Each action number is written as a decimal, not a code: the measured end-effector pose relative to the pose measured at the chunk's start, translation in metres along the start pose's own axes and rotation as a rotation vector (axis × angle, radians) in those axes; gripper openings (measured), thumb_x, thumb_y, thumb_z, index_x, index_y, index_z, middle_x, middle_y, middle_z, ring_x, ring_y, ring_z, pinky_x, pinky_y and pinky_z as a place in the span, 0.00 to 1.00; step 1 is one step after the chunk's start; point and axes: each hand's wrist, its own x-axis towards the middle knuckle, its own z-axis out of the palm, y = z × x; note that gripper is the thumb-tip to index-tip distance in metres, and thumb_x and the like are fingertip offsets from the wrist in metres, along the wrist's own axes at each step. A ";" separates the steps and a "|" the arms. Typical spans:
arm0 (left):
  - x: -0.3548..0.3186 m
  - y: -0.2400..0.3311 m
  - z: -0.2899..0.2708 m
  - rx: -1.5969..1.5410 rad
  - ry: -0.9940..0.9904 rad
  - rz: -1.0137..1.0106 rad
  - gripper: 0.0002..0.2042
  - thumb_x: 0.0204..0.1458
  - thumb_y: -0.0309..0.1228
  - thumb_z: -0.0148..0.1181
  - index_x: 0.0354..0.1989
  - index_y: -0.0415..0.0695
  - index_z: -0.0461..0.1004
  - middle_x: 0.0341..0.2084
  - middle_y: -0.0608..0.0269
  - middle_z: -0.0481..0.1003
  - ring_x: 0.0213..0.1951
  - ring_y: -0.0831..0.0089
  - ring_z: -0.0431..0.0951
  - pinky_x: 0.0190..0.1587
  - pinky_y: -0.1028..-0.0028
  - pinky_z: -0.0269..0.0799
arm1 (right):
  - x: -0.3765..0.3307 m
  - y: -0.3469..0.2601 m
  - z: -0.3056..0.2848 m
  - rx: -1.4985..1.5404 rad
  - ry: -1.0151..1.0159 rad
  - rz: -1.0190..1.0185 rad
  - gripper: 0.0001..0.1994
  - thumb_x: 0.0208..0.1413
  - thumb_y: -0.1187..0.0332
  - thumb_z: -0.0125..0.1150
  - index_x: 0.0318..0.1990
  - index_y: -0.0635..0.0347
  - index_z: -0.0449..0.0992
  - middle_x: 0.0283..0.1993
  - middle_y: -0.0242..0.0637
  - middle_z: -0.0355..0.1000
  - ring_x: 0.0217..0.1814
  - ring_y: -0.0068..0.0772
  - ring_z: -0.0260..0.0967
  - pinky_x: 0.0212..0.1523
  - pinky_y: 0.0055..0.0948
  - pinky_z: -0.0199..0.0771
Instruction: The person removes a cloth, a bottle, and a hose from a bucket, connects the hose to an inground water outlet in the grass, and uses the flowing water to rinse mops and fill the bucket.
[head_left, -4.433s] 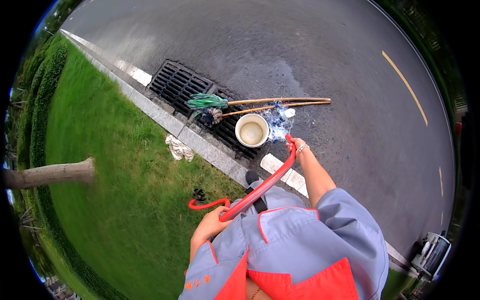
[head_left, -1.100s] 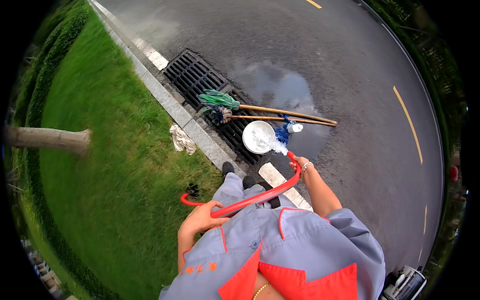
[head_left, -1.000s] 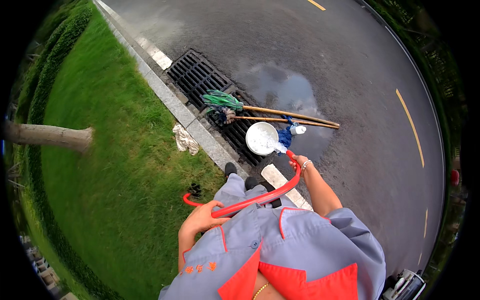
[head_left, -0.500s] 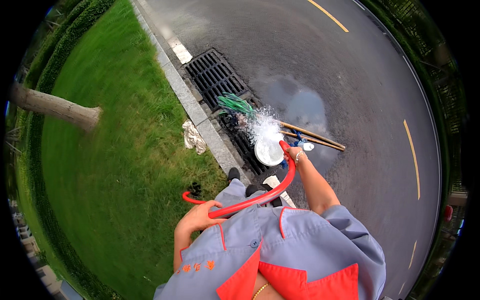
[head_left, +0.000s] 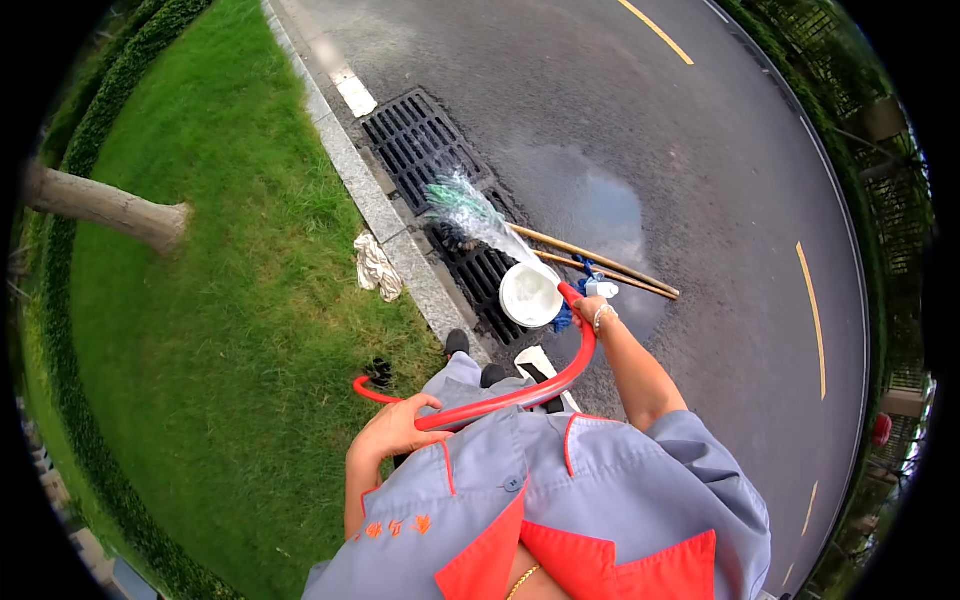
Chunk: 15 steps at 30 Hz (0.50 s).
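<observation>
Both left hand (head_left: 393, 428) and right hand (head_left: 588, 312) have their grip curled round the hose (head_left: 502, 405), its mouth (head_left: 568, 290) near the bucket (head_left: 527, 322) of pale water (head_left: 532, 293) on the grate (head_left: 478, 282), jet (head_left: 505, 239) hitting the mop (head_left: 440, 194).

Grass (head_left: 250, 300) lies left of the kerb (head_left: 355, 178), road (head_left: 740, 280) right. The bucket (head_left: 531, 296) stands at the near grate's (head_left: 484, 277) right edge, the bottle (head_left: 603, 289) to its right, two mops (head_left: 600, 262) beyond. Nearer, the hose (head_left: 505, 402) runs between left hand (head_left: 390, 428) and right hand (head_left: 592, 312).
</observation>
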 end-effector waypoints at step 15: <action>0.008 -0.003 0.003 -0.019 0.002 0.017 0.32 0.36 0.47 0.72 0.51 0.50 0.70 0.38 0.52 0.77 0.44 0.59 0.76 0.46 0.64 0.69 | -0.005 -0.059 -0.011 -0.417 0.191 -0.094 0.11 0.53 0.69 0.52 0.30 0.67 0.79 0.25 0.43 0.77 0.28 0.36 0.77 0.28 0.32 0.76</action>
